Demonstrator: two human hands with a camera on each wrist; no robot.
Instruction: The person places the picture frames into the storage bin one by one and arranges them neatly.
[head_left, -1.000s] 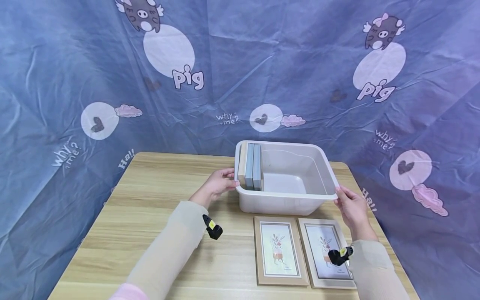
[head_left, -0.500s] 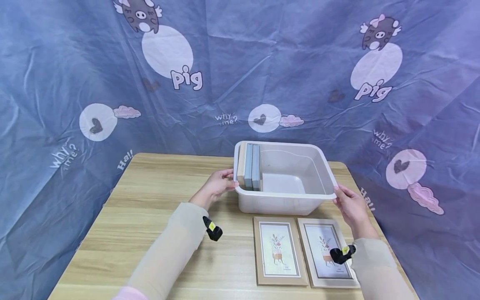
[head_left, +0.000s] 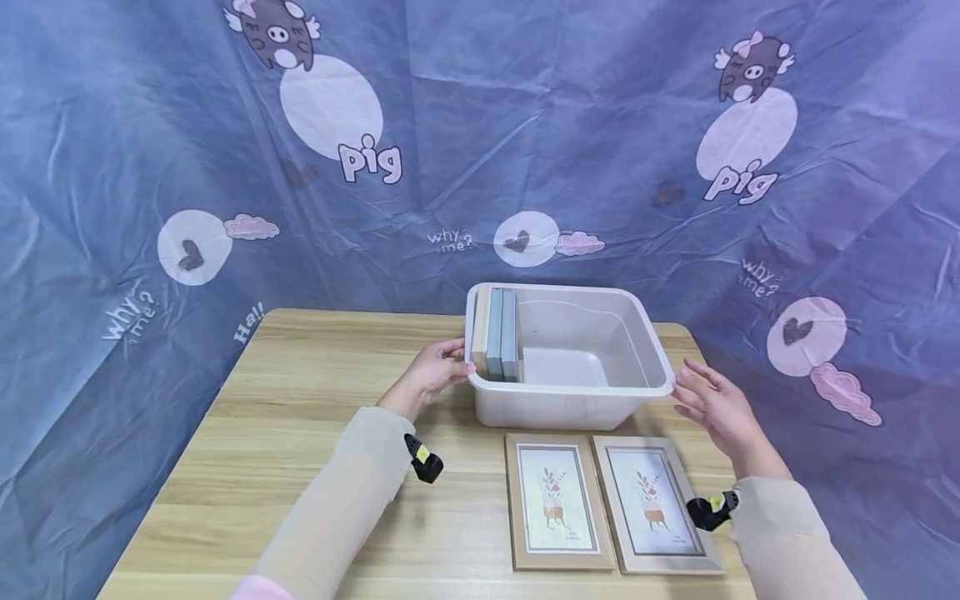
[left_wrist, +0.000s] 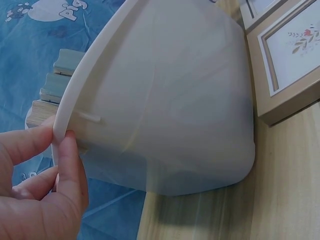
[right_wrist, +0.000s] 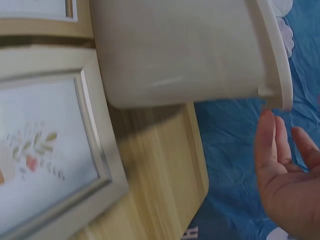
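Note:
A pale plastic basin (head_left: 555, 408) stands toward the back of the table. My left hand (head_left: 431, 373) pinches its left rim between thumb and fingers, plain in the left wrist view. At the right front corner my right hand (head_left: 716, 408) has loosened fingers; in the right wrist view their tips (right_wrist: 266, 117) are just by the rim, and contact is hard to tell. Inside the basin, several frames with blue (head_left: 510, 335) and wood-coloured (head_left: 481, 329) edges stand upright along the left wall. Two picture frames lie face up in front: a tan one (head_left: 512, 500) and a paler one (head_left: 626, 537).
The wood-grain table (head_left: 315, 417) ends just beyond the basin's back and right sides. A blue printed cloth (head_left: 450, 167) hangs behind and at both sides. Small black devices are strapped at the left wrist (head_left: 425, 460) and right wrist (head_left: 712, 510).
My right hand has let go of the basin's rim and shifted slightly right, its fingers opening. The left hand keeps its hold, and the basin and frames stay in place.

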